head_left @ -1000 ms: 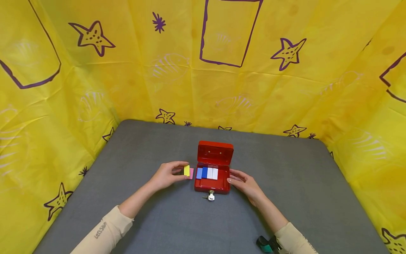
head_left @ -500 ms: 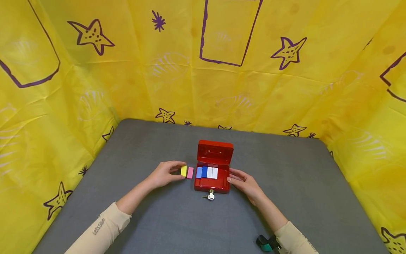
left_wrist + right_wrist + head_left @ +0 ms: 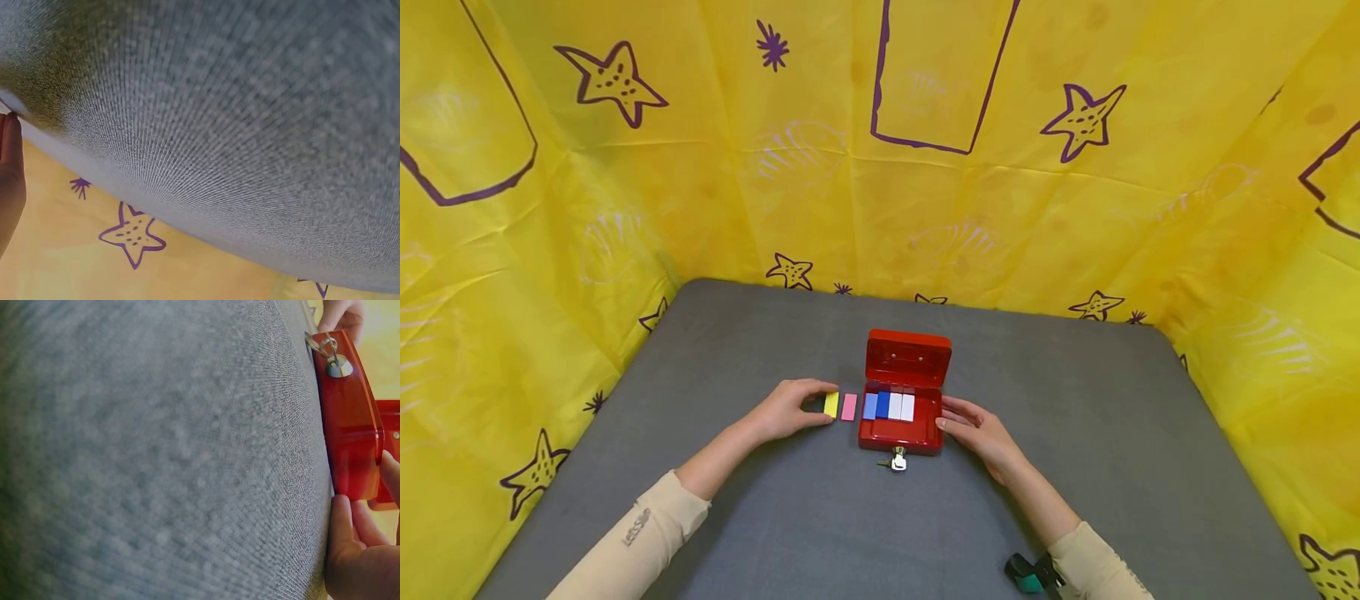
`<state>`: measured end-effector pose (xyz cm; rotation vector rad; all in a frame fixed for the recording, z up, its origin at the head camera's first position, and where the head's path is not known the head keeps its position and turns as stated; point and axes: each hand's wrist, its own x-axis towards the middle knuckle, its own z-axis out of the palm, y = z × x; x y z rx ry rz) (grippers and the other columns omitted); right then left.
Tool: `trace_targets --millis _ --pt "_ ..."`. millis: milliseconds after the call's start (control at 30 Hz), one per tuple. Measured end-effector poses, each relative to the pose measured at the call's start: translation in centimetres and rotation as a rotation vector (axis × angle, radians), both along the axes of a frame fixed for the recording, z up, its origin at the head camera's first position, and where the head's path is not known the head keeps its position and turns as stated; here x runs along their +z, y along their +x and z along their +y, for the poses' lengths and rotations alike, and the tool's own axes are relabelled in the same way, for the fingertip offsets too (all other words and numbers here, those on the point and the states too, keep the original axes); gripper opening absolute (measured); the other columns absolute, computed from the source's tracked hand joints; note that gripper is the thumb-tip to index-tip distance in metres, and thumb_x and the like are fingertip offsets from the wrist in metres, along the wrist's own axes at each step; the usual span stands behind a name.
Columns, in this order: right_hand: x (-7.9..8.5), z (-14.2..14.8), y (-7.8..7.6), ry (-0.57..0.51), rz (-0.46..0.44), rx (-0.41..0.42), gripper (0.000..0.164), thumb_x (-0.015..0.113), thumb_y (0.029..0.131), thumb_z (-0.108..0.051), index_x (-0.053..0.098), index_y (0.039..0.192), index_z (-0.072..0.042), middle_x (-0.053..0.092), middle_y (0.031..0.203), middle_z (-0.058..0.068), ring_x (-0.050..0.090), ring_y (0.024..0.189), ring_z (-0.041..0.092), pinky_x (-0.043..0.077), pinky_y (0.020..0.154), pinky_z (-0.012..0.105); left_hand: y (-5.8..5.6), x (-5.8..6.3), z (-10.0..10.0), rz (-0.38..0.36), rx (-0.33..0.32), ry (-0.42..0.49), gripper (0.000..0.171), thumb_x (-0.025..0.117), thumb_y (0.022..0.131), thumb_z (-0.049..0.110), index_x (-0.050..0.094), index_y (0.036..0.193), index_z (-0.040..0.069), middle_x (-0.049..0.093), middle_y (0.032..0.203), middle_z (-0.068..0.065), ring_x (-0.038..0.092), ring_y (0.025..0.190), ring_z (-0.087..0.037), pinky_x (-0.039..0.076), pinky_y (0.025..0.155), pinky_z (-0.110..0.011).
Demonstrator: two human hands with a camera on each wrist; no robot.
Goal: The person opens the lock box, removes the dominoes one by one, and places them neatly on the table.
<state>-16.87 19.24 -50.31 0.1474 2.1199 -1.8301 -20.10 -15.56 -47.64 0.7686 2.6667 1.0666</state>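
Observation:
A red metal cash box stands with its lid raised. In it lie a light blue block, a dark blue block and two white blocks, side by side. Just left of the box, a pink block lies on the grey surface. My left hand pinches a yellow block between thumb and fingers, left of the pink one. My right hand holds the box's right wall, thumb at the rim and fingers along the outside, as the right wrist view shows.
Keys hang from the lock on the box's front. A black and green object is by the right sleeve. Yellow cloth walls with starfish drawings rise behind and beside the grey table.
My left hand has moved left with the yellow block, away from the box. The pink block, which the yellow one partly overlapped, shows fully. My right hand stays at the box.

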Motion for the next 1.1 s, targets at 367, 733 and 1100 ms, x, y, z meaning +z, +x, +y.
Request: trace_targets --millis 367,733,1100 --pt "-0.08 -0.07 -0.02 0.0 -0.003 -0.007 0.063 0.077 0.084 -0.029 0.053 0.139 -0.01 0.058 0.134 0.012 0.056 0.123 0.027 0.049 0.096 0.04 -0.42 -0.42 -0.03 0.058 -0.048 -0.067 0.047 0.075 0.086 0.015 0.061 0.13 0.002 0.063 0.126 -0.012 0.057 0.116 -0.029 0.046 0.099 -0.047" --pt "-0.14 -0.08 -0.03 -0.006 0.007 -0.01 0.063 0.077 0.084 -0.028 0.053 0.138 -0.009 0.058 0.135 0.012 0.056 0.123 0.027 0.049 0.096 0.039 -0.32 -0.52 -0.02 0.063 -0.04 -0.09 0.047 0.075 0.087 0.017 0.061 0.129 0.005 0.063 0.125 -0.011 0.057 0.115 -0.028 0.046 0.099 -0.048" --pt "-0.08 -0.03 -0.02 -0.013 0.008 -0.005 0.063 0.077 0.084 -0.029 0.053 0.138 -0.009 0.058 0.134 0.012 0.056 0.123 0.027 0.049 0.096 0.039 -0.12 -0.52 0.22 0.064 -0.021 -0.099 0.046 0.075 0.087 0.019 0.062 0.129 0.006 0.063 0.125 -0.01 0.056 0.114 -0.027 0.047 0.098 -0.047"
